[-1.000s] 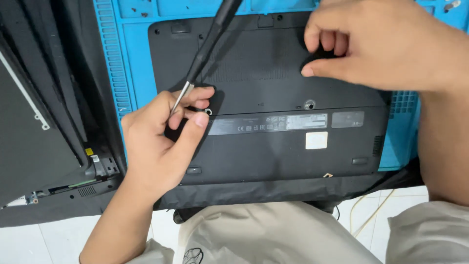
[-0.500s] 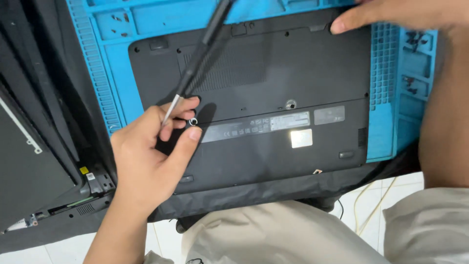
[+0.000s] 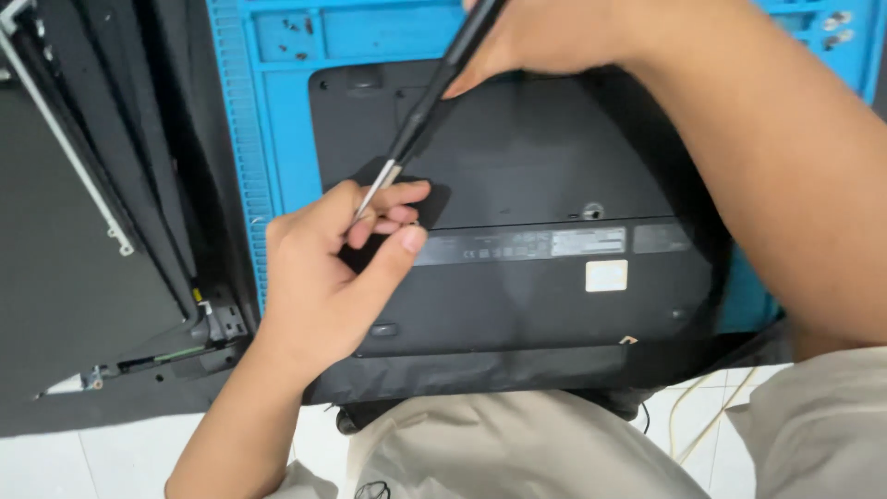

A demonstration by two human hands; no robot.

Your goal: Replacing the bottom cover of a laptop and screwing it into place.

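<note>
Nearest, the left hand [image 3: 323,277] pinches the metal tip of a black screwdriver [image 3: 434,102] over the upturned black laptop base [image 3: 536,268], which lies on a blue work mat [image 3: 277,139]. Farther off, the right hand [image 3: 554,37] clasps the screwdriver's handle. The mat's top trays [image 3: 296,32] hold small screws. Dismantled dark panels [image 3: 83,249] lie left.

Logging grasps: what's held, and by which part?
Right hand grips the black screwdriver by its handle; left hand fingers pinch its metal tip.
</note>
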